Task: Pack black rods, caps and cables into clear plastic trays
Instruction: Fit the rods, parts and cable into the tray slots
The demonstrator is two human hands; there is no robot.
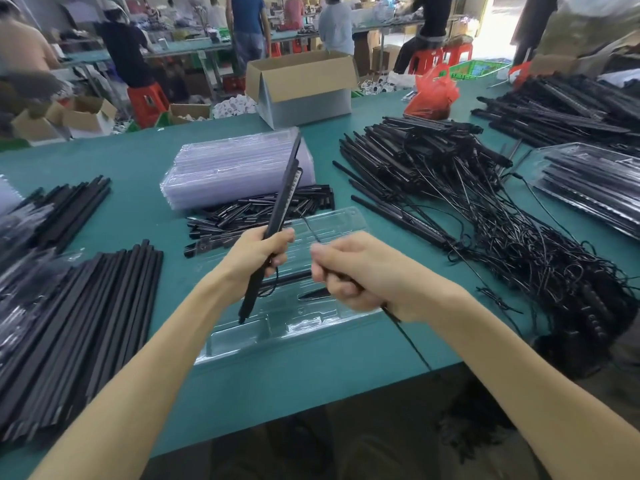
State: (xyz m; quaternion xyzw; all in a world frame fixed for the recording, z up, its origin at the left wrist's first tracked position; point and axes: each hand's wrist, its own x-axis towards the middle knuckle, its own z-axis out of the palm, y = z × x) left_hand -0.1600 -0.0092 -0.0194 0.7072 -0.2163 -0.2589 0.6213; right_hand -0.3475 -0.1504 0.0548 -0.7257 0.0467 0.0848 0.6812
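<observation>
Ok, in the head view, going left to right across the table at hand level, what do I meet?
A stack of black rods → left hand gripping a rod → right hand holding a cable → tangled heap of cabled rods → filled clear tray at the right edge.

No legible text, brand or number in view; pale marked strip (295, 184) on long black plastic rod (277, 216), marks too blurred to read

matt black rod (282, 206), glossy clear plastic tray (311, 323)
</observation>
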